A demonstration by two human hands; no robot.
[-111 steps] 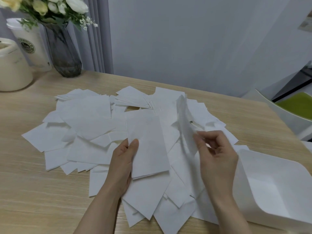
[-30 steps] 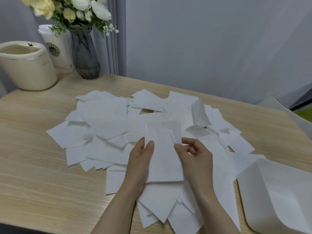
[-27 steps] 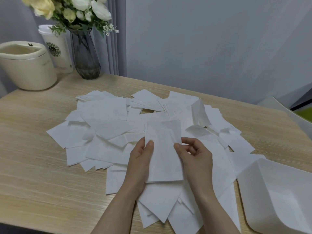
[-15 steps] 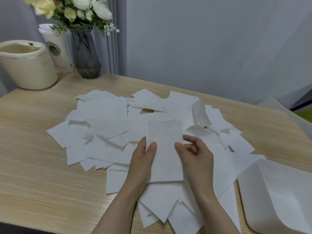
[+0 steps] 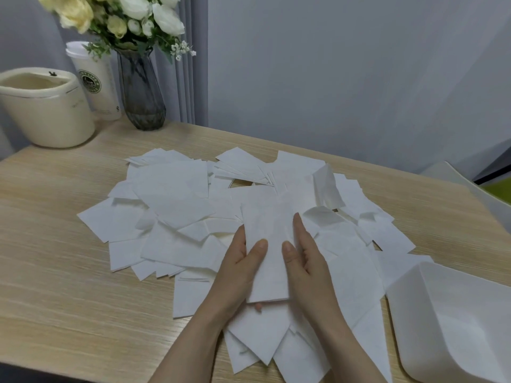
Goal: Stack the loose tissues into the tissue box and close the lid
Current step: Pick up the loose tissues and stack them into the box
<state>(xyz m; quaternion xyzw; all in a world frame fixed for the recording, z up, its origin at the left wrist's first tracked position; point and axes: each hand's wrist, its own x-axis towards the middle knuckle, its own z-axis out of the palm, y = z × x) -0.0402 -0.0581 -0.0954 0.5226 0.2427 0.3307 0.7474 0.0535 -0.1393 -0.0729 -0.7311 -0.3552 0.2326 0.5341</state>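
Many loose white tissues (image 5: 177, 200) lie scattered over the middle of the wooden table (image 5: 55, 272). I hold a small neat stack of tissues (image 5: 272, 261) just above the pile. My left hand (image 5: 239, 268) grips its left edge, thumb on top and fingers underneath. My right hand (image 5: 304, 261) lies against the stack's right edge with fingers straight and thumb on top. The open white tissue box (image 5: 453, 324) stands at the right front; its inside looks bare. No lid is visible.
At the back left stand a cream bin (image 5: 47, 106), a white paper cup (image 5: 96, 84) and a dark glass vase (image 5: 141, 92) with pale flowers. A white chair (image 5: 470, 189) shows past the table's right edge. The table's front edge runs just below my forearms.
My right hand has uncurled and now lies straight along the stack's right edge, thumb on top. The left hand keeps its grip. The stack has hardly moved.
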